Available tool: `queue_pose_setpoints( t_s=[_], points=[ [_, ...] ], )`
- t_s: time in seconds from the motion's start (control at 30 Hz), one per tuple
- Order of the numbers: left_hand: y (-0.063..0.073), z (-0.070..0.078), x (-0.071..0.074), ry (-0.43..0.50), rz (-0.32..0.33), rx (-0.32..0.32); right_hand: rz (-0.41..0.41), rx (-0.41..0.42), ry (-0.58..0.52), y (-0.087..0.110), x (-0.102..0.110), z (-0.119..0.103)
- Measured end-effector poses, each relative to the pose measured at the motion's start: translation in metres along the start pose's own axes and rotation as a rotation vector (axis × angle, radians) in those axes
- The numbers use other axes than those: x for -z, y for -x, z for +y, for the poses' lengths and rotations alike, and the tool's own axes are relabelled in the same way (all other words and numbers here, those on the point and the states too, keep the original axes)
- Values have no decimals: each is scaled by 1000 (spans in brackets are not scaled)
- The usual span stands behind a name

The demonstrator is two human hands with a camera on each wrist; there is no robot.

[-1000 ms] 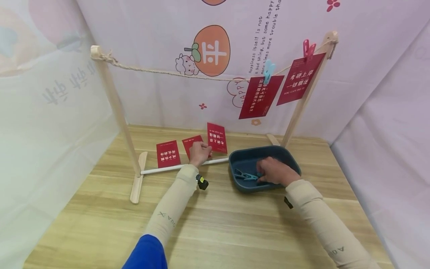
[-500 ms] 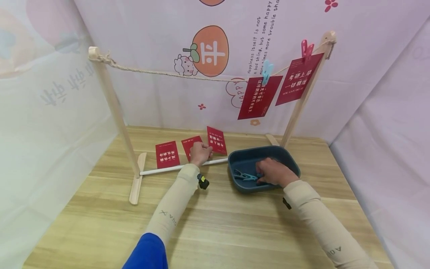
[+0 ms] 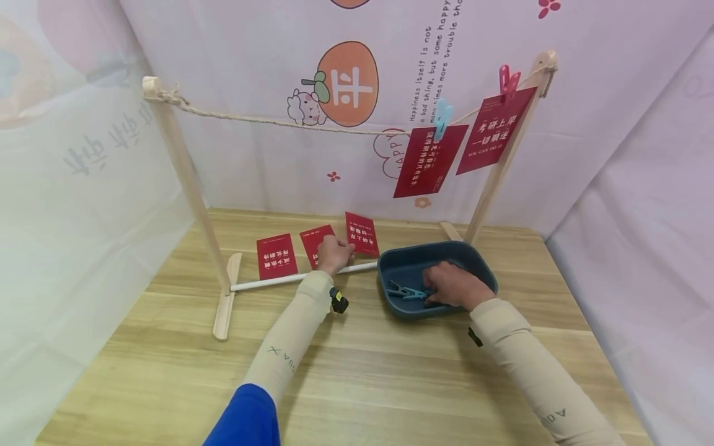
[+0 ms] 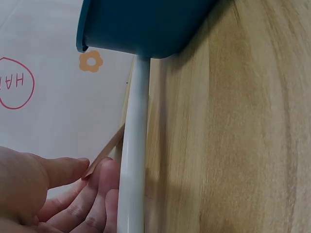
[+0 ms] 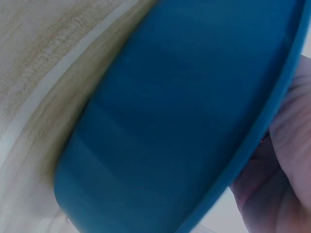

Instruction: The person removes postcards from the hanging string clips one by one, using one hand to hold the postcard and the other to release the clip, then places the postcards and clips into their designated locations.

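Note:
My left hand (image 3: 334, 254) pinches the lower corner of a red card (image 3: 362, 234), which is tilted up off the table. In the left wrist view, thumb and fingers close on the card's edge (image 4: 104, 153), beside a white rod (image 4: 133, 145). A second red card (image 3: 317, 240) lies partly under this hand, and a third red card (image 3: 277, 256) lies farther left. My right hand (image 3: 454, 286) reaches into a dark blue basin (image 3: 409, 314), its fingertips at the end of a light blue clothespin (image 3: 409, 293). The basin wall hides those fingertips in the right wrist view.
Wooden posts (image 3: 186, 179) hold a rope (image 3: 268, 121) above the table. Two red cards hang at its right end: one card (image 3: 429, 164) under a light blue clothespin (image 3: 443, 118), another card (image 3: 491, 136) under a pink clothespin (image 3: 508, 82). A printed cloth backs the table.
The card in my left hand has tilted, its far edge dropping slightly and shifting right. My right hand stays in the basin. The head view has shifted slightly.

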State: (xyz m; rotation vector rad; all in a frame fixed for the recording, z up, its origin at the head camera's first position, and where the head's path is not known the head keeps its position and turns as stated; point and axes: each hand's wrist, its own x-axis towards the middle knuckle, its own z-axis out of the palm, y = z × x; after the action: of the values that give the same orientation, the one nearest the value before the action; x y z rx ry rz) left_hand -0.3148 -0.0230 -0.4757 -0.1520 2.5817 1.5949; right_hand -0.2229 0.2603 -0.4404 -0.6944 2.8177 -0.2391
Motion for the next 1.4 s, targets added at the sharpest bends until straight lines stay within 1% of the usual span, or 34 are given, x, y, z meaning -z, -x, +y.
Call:
queue_pose_setpoints(
  t_s=[0.13, 0.27, 0.4, 0.5, 0.67, 0.77, 0.9, 1.0, 1.17, 1.4],
  points=[
    [1, 1, 2, -93, -2, -36, 2, 0, -10, 0, 5, -3],
    [-1, 0, 2, -215, -15, -76, 13, 16, -18, 1, 9, -4],
    [-3, -2, 3, -295, -37, -85, 13, 15, -21, 0, 9, -6],
    [-1, -3, 6, -294, -42, -91, 8, 8, -21, -1, 9, -7],
    [4, -1, 10, -264, -48, -116, 6, 14, -32, -1, 11, -10],
    [7, 0, 12, -254, -57, -134, 8, 15, -37, 0, 15, -14],
    [11, 2, 17, -236, -57, -160, 16, -6, -40, 2, 23, -18],
    [13, 5, 21, -231, -62, -171, 33, -23, -44, 5, 30, -20],
    [18, 9, 25, -221, -63, -191, 76, -17, -42, 7, 44, -21],
    [25, 16, 32, -254, -66, -268, 124, -26, -59, 9, 56, -23]
  ],
)
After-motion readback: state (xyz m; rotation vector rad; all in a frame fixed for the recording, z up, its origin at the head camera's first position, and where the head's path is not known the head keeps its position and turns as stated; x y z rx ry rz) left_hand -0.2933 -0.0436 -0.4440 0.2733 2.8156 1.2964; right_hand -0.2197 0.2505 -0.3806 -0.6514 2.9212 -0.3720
